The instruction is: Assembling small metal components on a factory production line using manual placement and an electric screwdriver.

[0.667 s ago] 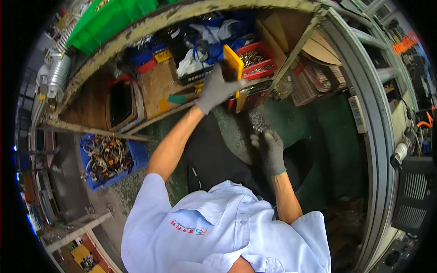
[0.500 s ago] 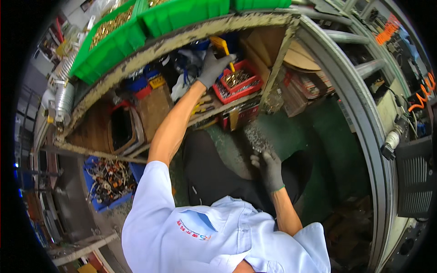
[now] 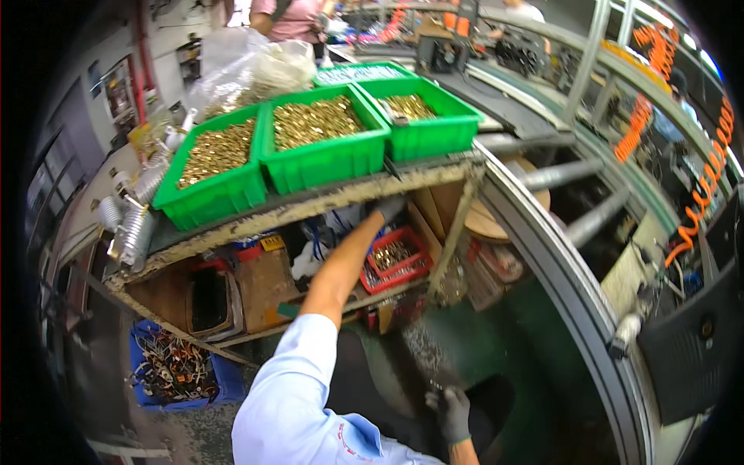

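Shelf (image 3: 310,208) — left hand (image 3: 392,207) inside.

Above the fingers of the left hand (image 3: 393,207) ran the tabletop edge (image 3: 325,204); the red bin (image 3: 397,274) stood below them, cardboard (image 3: 427,222) to their right. Open air lay between the right hand (image 3: 452,415) and that bin.

Blue wire-filled crate (image 3: 230,380) left of the hands (image 3: 393,206) (image 3: 456,416), green bins (image 3: 325,167) beyond them, orange coiled hose (image 3: 638,122) to their right
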Available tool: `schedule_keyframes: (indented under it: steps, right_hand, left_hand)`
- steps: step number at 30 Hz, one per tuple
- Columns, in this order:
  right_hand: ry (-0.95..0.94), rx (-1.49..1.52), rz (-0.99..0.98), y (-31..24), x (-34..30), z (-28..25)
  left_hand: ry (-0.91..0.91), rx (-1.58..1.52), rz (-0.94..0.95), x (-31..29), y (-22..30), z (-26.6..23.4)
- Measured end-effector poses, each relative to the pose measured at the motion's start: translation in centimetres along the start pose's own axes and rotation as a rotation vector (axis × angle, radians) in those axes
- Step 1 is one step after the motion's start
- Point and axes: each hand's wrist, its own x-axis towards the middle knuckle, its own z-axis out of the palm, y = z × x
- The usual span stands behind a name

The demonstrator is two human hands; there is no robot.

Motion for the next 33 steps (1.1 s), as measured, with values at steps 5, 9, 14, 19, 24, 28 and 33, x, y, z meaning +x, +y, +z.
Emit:
schedule_keyframes:
  steps: [5,9,14,19,24,28,33]
  right_hand:
    - [-0.041,-0.007,0.050,-0.6,0.3,1.1]
    - [-0.063,-0.084,0.015,-1.7,1.5,2.1]
    - [-0.061,0.004,-0.010,-3.3,2.5,2.5]
    - [-0.116,0.242,0.004,-4.8,3.8,2.7]
    - [-0.128,0.148,-0.033,-7.8,2.9,6.6]
    - [-0.205,0.121,-0.088,-8.2,3.0,7.9]
    - [-0.230,0.180,-0.167,-8.7,2.4,9.3]
  left_hand:
    - [0.021,-0.020,-0.216,-2.1,-1.0,0.0]
    - [0.116,-0.047,-0.070,-4.0,2.8,-0.7]
    - [0.281,-0.227,-0.144,-10.9,10.6,-3.5]
    - [-0.374,-0.789,-0.195,-25.2,18.1,-4.8]
    - [-0.526,-0.856,-0.064,-32.6,23.5,-4.9]
    - [-0.570,-0.916,-0.172,-32.8,25.2,-5.9]
    - [-0.486,-0.886,-0.125,-32.7,25.4,-6.8]
